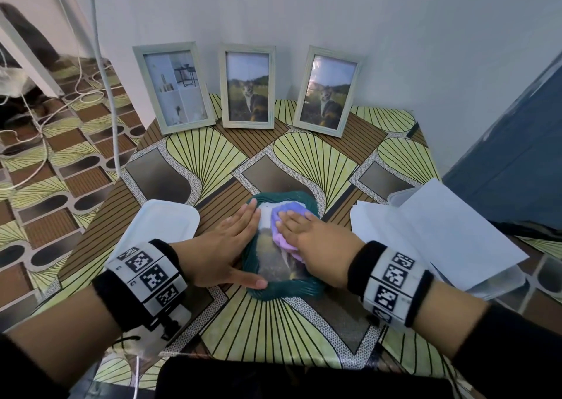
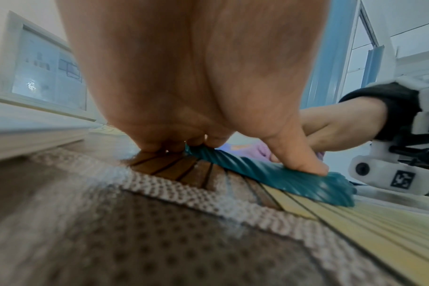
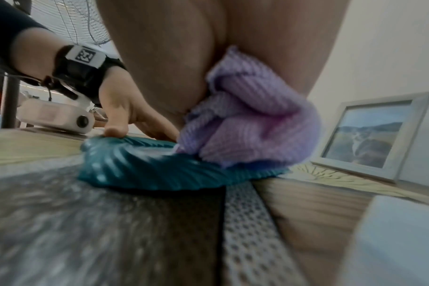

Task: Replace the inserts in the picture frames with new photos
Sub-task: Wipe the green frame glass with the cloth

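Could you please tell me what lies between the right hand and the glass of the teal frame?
A bunched purple cloth lies under the right hand, pressed onto the teal frame; the head and right wrist views show it.

Teal frame (image 1: 284,289), ribbed in diagonal ridges, lies under both hands; the photo in it shows dull brown and olive tones. Cloth (image 1: 284,237) beneath the right hand (image 1: 307,234): lilac shading to violet-blue, fine ribbed weave. Tablecloth (image 1: 304,331) around the hands: yellow-green fans with black lines, brown striped bands, grey-brown panels, white borders dotted black. Beyond the hands, three pale grey-green frames (image 1: 248,87); two hold a calico cat on green field, one a whitish grey interior print. Wristbands (image 1: 149,272): black, with white blocks bearing black square codes.
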`<state>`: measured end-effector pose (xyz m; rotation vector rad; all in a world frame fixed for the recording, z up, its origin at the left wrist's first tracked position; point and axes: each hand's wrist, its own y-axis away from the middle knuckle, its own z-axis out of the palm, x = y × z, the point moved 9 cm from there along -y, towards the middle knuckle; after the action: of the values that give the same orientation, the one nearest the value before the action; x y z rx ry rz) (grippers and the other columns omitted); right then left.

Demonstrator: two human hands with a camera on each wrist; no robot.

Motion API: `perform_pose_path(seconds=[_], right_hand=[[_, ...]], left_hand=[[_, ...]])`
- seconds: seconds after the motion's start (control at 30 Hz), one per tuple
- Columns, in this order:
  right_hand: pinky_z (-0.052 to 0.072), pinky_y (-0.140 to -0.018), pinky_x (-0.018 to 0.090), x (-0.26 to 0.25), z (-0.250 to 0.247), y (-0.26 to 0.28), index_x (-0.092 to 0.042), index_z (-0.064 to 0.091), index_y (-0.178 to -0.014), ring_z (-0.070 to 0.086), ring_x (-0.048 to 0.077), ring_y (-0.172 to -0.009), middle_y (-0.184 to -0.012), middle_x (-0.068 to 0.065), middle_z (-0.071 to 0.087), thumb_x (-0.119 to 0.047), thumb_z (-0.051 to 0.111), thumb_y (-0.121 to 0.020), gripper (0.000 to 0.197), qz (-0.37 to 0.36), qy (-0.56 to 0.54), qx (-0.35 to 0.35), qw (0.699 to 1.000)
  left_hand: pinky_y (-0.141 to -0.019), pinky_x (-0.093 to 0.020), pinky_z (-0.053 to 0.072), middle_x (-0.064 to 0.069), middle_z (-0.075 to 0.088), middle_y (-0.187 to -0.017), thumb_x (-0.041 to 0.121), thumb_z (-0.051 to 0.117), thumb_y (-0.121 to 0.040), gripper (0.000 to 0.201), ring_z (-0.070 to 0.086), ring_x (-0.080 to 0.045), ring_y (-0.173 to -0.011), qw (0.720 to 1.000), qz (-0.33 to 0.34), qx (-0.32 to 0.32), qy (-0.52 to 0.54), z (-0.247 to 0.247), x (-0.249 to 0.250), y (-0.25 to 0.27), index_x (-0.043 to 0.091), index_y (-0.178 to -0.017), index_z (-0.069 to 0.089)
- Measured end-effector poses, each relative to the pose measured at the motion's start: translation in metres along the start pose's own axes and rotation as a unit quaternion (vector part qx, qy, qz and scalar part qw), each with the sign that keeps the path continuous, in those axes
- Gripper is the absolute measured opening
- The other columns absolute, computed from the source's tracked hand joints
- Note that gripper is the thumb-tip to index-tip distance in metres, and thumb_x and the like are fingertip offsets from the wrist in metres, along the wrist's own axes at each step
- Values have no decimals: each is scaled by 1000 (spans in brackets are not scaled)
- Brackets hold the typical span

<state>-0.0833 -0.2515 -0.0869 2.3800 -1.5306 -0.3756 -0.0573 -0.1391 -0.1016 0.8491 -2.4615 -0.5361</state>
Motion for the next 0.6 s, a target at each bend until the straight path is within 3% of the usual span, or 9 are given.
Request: perform_pose_path(seconds=[0.23,0.43,0.6], right_hand=[[1,-121,38,-17,-9,-34,-9,2,-156,-6,21,-152,-165,8,-6,-22,48,-99,74,-15,-15,-16,1000],[0,-121,35,-17,-12,-24,-9,5,-157,-3,18,-152,-165,8,-1,-33,29,-106,61,-19,-49,27,998],[10,-123,44,-8,-23,4,-22,20,-156,9,20,-151,-165,2,11,-59,34,-98,70,21,-157,54,986]], left_hand=[[-120,-28,-11,-3,-44,-149,82,43,-70,129,-36,-15,-141,1000,-5,6,15,-4,2,2,10,-145,-33],[-116,-22,-14,-3,-41,-150,79,46,-72,128,-35,-14,-141,999,-6,22,23,-6,3,3,8,-147,-29],[-114,-20,-15,0,-42,-149,76,49,-74,125,-37,-11,-139,999,3,31,33,-6,1,3,11,-147,-29]])
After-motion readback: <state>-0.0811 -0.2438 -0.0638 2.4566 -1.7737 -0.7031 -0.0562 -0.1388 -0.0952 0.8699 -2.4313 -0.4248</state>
